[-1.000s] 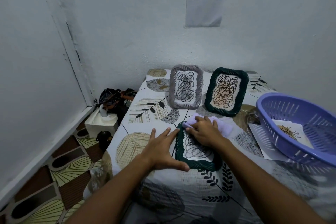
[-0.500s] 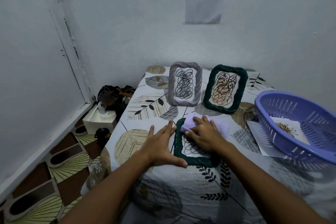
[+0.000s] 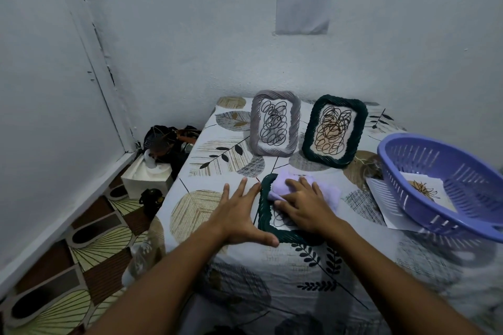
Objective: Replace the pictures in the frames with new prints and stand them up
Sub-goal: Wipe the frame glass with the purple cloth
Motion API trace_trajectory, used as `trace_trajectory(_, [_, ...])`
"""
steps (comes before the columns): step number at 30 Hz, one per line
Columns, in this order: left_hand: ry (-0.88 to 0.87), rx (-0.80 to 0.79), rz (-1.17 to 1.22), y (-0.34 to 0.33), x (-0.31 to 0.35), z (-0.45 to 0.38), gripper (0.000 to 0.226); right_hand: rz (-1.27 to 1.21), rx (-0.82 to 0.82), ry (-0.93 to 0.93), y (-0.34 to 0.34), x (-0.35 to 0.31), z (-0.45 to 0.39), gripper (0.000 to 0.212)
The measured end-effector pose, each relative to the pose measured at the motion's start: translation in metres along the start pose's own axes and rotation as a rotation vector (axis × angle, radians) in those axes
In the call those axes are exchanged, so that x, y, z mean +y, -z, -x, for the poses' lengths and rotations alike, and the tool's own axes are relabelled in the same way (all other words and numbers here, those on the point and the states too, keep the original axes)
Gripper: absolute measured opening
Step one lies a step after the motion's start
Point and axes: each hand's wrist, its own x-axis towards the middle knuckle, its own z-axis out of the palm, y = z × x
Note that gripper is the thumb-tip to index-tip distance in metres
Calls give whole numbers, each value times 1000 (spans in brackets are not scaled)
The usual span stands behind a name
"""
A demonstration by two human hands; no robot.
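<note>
A dark green frame (image 3: 263, 209) lies flat on the table with a scribble print under its glass. My right hand (image 3: 304, 205) presses a lilac cloth (image 3: 283, 185) onto the frame's face, fingers spread over it. My left hand (image 3: 239, 215) lies flat with fingers straight, braced against the frame's left edge, thumb along its near rim. Behind, a grey frame (image 3: 275, 124) and a second dark green frame (image 3: 334, 130) stand upright, each showing a scribble print.
A purple basket (image 3: 408, 155) sits at the right, holding a print with a flower drawing (image 3: 424, 190), on top of a white sheet (image 3: 381, 198). The table (image 3: 245, 266) has a leaf-patterned cloth. A tissue box (image 3: 147, 177) and dark items stand on the floor at left.
My right hand has shifted the cloth slightly over the lying frame, drawing a little nearer. The left hand stays braced at the frame's left edge.
</note>
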Motion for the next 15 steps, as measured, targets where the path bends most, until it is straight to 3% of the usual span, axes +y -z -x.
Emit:
trace_trajectory(4, [-38,5,-48,-10,-11,-9,143,-34,4,-7,2,-1,8,42])
trace_trajectory(11, [-45,18,-60,-14,-15,-12,135,-39,23,-118,4,-2,-20,44])
trace_trajectory(15, [-39,23,-63,-14,-15,-13,135,-10,7,-82,3,-6,-13,43])
